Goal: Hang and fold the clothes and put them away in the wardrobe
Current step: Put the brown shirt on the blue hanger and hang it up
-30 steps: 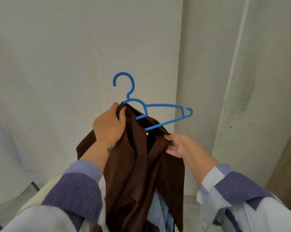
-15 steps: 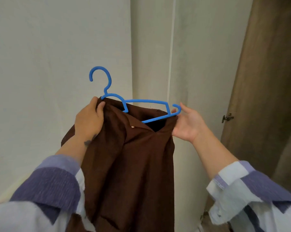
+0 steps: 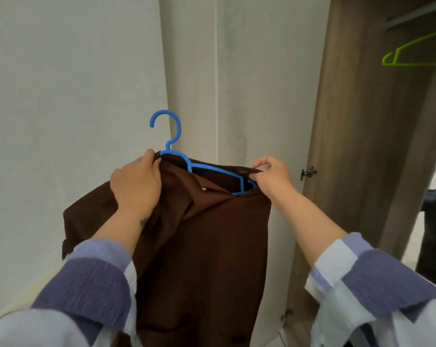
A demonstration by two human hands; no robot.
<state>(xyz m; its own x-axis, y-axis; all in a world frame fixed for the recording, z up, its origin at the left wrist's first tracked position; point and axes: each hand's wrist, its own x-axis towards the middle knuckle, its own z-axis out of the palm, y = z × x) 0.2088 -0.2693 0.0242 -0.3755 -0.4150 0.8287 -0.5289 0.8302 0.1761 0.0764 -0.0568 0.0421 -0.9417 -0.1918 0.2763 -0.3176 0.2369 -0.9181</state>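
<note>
The left hand [image 3: 136,182] is gripping the brown shirt [image 3: 202,241] at its left shoulder, fingers pressed together on the cloth just beside the neck of the blue hanger [image 3: 173,149]; the right hand [image 3: 272,176] is pinching the shirt's other shoulder over the hanger's far end; the shirt is hanging in front of a pale wall [image 3: 61,83]; to the right, the open wardrobe [image 3: 362,121] is showing a green hanger [image 3: 412,52] inside.

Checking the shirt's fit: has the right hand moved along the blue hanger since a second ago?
Yes. The right hand went from the collar out to the blue hanger tip.
</note>
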